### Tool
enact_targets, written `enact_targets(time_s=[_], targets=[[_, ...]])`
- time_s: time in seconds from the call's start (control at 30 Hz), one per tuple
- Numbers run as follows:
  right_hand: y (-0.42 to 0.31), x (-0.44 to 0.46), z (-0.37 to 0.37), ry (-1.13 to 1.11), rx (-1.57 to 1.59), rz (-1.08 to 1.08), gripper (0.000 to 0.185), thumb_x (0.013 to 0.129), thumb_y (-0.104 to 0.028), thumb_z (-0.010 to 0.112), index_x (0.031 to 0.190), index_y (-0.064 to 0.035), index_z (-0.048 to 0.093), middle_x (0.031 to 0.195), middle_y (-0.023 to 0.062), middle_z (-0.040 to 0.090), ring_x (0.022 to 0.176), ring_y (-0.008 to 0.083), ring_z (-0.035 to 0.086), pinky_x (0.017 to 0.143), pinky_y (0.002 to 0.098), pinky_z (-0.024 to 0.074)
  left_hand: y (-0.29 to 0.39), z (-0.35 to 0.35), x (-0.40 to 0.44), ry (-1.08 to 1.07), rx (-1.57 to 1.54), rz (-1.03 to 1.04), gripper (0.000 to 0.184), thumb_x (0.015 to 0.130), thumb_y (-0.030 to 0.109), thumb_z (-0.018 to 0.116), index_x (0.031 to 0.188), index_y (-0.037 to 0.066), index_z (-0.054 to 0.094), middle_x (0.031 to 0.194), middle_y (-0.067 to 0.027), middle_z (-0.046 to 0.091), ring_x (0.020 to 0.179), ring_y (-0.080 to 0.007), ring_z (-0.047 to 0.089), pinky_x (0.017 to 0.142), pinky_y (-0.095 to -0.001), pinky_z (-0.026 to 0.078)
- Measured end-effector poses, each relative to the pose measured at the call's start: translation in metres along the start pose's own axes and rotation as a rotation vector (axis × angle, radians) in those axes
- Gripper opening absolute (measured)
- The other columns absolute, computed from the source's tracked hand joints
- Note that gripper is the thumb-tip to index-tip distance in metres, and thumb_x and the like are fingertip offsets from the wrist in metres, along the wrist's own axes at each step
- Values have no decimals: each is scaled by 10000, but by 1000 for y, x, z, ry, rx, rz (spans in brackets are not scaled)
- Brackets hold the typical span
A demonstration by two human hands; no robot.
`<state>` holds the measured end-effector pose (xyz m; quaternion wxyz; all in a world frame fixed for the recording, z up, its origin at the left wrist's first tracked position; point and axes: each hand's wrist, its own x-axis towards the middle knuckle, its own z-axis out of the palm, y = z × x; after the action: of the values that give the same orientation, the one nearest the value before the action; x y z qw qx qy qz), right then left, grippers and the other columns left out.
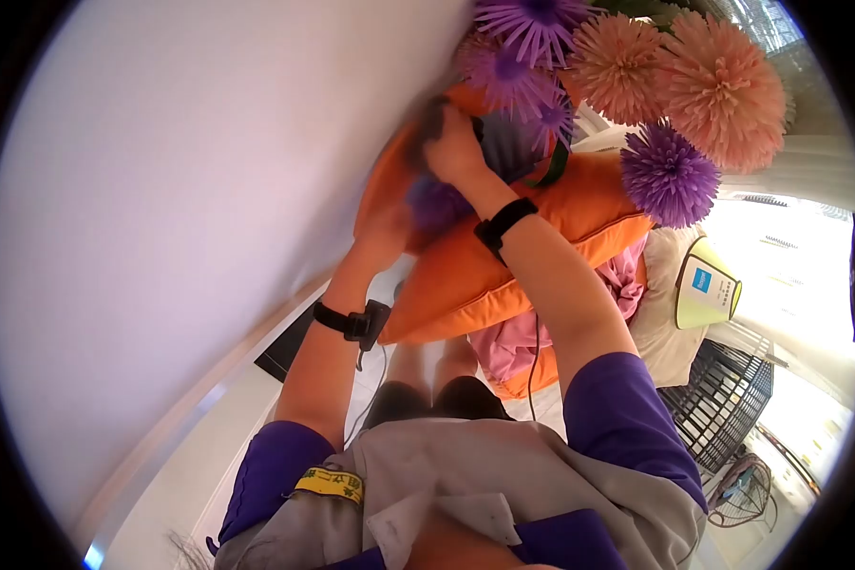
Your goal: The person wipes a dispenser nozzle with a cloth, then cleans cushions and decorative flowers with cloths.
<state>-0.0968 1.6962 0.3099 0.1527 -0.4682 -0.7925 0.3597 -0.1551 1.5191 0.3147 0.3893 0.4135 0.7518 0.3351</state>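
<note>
My right hand (454,150) is curled closed at the upper middle, over an orange cushion (503,275). A dark, blurred thing (429,133) shows at its fingers; its kind cannot be made out. Lower and to the left, my left hand (385,233) is smeared by motion beside the cushion. Its fingers do not show clearly. Close to it, between the hands, lies a blurred purple patch (437,204), too indistinct to name. Grey-blue fabric (508,147) shows just right of my right hand. Each wrist wears a black strap.
Large purple flowers (673,176) and peach flowers (722,90) overhang the cushion at upper right. Pink cloth (513,347) lies beneath it. A pale green lampshade-like object (708,285) and a black basket (722,404) stand right. A white wall (180,190) rises left.
</note>
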Motion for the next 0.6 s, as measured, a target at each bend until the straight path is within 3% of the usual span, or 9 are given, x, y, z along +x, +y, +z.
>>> enact_targets(time_s=[0.03,0.1,0.17,0.27,0.3,0.37,0.43,0.53,0.6], targets=[[4,-3,3,-114,37,-76,508,704,-83,563,1189,15,453,1109,258,552,1037,369,540,885,378,436,2,-1,0,-175,-52,-133,226,880,96,482,1055,-28,553,928,-111,633,839,-189,596,765,-299,473],[6,-10,-2,-227,66,-152,502,692,-78,569,1174,11,463,1079,263,566,1018,386,545,886,393,436,31,-13,2,-313,39,-80,238,881,108,482,1061,-32,552,916,-122,629,808,-205,597,742,-308,479],[3,-20,-24,-524,151,-105,485,726,-101,560,1185,26,467,1163,269,526,1107,377,511,925,364,419,48,-10,4,-449,130,-25,251,882,119,482,1066,-36,550,904,-133,624,777,-221,598,720,-317,486],[7,-26,-55,-461,49,-91,495,730,-100,561,1191,45,451,1134,260,550,1090,372,526,923,364,419,50,8,12,-263,-222,-140,265,874,162,497,1049,-25,568,907,-171,629,779,-275,612,705,-353,492],[13,-27,-58,-462,40,-88,495,730,-100,561,1191,45,451,1134,260,550,1090,372,526,923,364,419,56,10,17,-312,-100,-117,275,883,184,484,1079,7,561,969,-164,613,843,-279,595,741,-355,482],[28,-22,-58,-197,1,14,509,724,-95,561,1202,36,445,1108,250,569,1073,378,537,917,362,422,69,9,32,-404,150,-73,300,901,230,459,1139,69,549,1092,-150,581,971,-287,561,811,-359,463],[31,-16,-50,-170,19,52,547,719,-89,563,1241,5,429,1122,252,558,1097,380,516,936,366,412,74,8,43,-493,413,-29,330,919,275,435,1199,131,536,1215,-137,549,1099,-295,528,882,-363,443],[25,-18,-39,-111,-44,-168,457,718,-43,526,1171,6,492,1127,283,530,1077,412,496,924,382,414,34,31,56,-298,372,14,379,814,270,563,1119,45,563,1050,-203,616,911,-385,591,792,-432,471],[17,-24,-43,-312,22,-296,426,709,-26,511,1133,-4,535,1073,265,560,1052,409,506,904,385,420,29,36,49,-185,343,44,381,851,313,513,1154,86,555,1113,-179,595,977,-355,575,834,-415,457]])
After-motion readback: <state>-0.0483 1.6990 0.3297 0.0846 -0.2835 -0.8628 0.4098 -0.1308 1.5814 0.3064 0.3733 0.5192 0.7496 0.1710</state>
